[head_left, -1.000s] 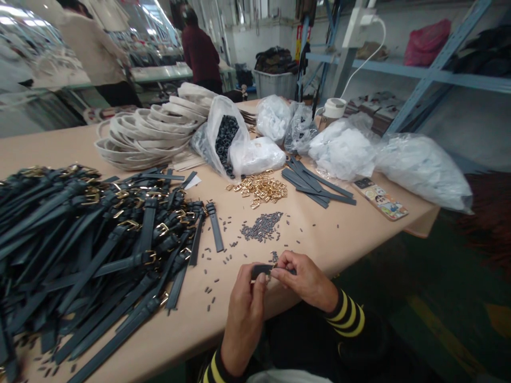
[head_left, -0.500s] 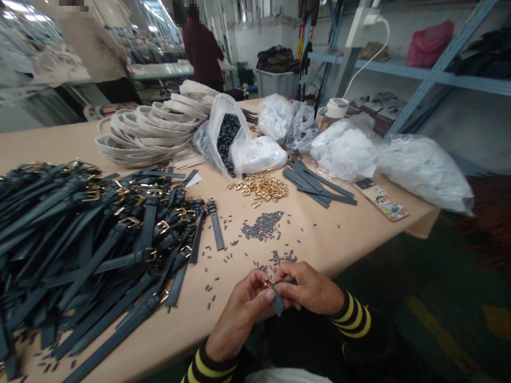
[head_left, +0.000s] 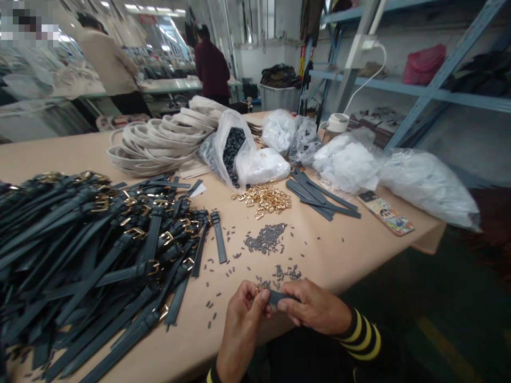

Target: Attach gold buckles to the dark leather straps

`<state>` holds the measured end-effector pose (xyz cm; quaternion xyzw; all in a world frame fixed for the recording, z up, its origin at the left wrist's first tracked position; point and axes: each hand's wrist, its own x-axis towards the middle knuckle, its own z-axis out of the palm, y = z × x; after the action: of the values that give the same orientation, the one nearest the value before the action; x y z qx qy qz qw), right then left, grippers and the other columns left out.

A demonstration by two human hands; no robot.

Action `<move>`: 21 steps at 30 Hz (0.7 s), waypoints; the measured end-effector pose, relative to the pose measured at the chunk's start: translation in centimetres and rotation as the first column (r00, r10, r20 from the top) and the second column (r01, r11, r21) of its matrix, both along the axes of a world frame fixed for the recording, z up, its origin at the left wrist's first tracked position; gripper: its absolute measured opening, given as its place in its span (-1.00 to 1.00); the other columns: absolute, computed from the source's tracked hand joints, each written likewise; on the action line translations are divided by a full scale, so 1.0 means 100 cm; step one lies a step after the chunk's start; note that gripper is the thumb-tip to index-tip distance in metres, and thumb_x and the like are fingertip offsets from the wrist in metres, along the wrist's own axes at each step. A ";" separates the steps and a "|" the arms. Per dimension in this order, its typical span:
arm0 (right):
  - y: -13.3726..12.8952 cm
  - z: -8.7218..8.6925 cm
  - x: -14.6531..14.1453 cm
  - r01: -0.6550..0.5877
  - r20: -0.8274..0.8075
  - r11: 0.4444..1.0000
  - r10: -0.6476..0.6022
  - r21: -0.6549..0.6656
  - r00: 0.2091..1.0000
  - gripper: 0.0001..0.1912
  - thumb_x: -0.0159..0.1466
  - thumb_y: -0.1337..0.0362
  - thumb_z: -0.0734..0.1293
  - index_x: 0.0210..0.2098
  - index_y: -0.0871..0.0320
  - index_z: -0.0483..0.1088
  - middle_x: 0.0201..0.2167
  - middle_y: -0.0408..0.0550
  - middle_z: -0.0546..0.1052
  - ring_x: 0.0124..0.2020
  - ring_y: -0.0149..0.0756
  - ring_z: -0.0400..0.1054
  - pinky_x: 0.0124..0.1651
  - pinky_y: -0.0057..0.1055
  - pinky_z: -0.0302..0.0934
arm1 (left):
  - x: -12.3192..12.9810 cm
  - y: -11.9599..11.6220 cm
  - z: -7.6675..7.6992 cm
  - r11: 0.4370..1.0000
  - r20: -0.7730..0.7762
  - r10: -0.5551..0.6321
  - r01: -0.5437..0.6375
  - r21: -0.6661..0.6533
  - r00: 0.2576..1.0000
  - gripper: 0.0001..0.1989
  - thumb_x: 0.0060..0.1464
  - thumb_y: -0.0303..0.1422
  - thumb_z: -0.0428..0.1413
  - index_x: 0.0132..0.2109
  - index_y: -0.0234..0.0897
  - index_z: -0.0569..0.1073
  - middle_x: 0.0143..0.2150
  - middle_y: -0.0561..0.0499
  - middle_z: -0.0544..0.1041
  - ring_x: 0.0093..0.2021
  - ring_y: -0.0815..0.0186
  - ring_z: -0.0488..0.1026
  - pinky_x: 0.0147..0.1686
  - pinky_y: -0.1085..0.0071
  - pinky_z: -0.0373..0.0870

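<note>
My left hand (head_left: 242,315) and my right hand (head_left: 312,307) both pinch a short dark leather watch strap (head_left: 277,298) above the table's front edge. My fingers hide any buckle on it. Just beyond my fingers lie scattered small dark metal tubes (head_left: 285,273), with a denser heap of them (head_left: 266,238) farther out. A loose strap (head_left: 219,236) lies left of that heap. A big pile of dark straps with gold buckles (head_left: 91,255) fills the left of the peach-coloured table (head_left: 327,255). Loose gold buckles (head_left: 263,199) lie farther back.
Coiled cream straps (head_left: 159,149), a bag of dark rings (head_left: 233,151), white plastic bags (head_left: 347,165), flat dark straps (head_left: 319,197) and a phone in a cartoon case (head_left: 385,214) sit on the table. Metal shelving stands right; two people (head_left: 211,66) work behind.
The strap, which dangled from my fingers half a second ago, now lies level between my hands. My view has shifted slightly, and the buckle that showed earlier is hidden.
</note>
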<state>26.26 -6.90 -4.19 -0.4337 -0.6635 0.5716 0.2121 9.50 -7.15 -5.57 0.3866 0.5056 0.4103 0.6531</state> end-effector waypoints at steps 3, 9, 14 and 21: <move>0.004 0.001 -0.005 0.005 0.095 0.995 -0.015 0.104 0.995 -0.72 0.26 0.28 0.14 -0.56 0.19 0.24 -0.70 -0.23 0.29 -0.65 -0.51 0.18 -0.54 -0.59 0.04 | -0.004 0.004 -0.008 0.999 0.074 -0.039 0.040 -0.020 0.996 -0.73 -0.09 -0.25 0.18 -0.46 -0.27 0.24 -0.64 0.15 0.37 -0.60 0.46 0.28 -0.54 0.54 0.18; 0.016 0.003 -0.009 -0.075 0.414 0.900 -0.122 0.429 0.902 -0.77 0.26 0.28 0.12 -0.45 0.18 0.33 -0.56 -0.09 0.42 -0.50 -0.35 0.28 -0.45 -0.49 0.02 | -0.015 0.026 -0.007 0.956 -0.013 -0.294 0.294 0.006 0.956 -0.69 -0.04 -0.15 0.10 -0.47 -0.34 0.34 -0.63 0.08 0.38 -0.63 0.47 0.23 -0.59 0.53 0.11; 0.065 0.005 -0.002 -0.181 0.400 0.939 0.052 0.292 0.915 -0.77 0.26 0.26 0.15 -0.44 0.19 0.37 -0.61 -0.17 0.44 -0.59 -0.46 0.28 -0.50 -0.58 0.04 | -0.016 0.054 0.000 0.951 -0.307 -0.213 0.269 0.153 0.928 -0.72 0.04 -0.18 0.02 -0.48 -0.30 0.32 -0.63 0.10 0.34 -0.58 0.42 0.26 -0.54 0.51 0.17; 0.183 0.013 -0.001 -0.082 0.527 0.792 -0.320 0.605 0.787 -0.79 0.26 0.33 0.17 -0.36 0.19 0.43 -0.40 -0.10 0.52 -0.35 -0.39 0.36 -0.30 -0.55 0.13 | -0.020 0.082 -0.014 0.974 -0.271 -0.165 0.200 0.107 0.948 -0.71 0.06 -0.16 -0.02 -0.47 -0.27 0.26 -0.65 0.16 0.27 -0.66 0.48 0.15 -0.66 0.57 0.07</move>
<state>26.15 11.42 -2.87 -0.5464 -0.8103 0.1475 0.1520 7.53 1.05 -7.01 0.5250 0.5206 0.3264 0.5889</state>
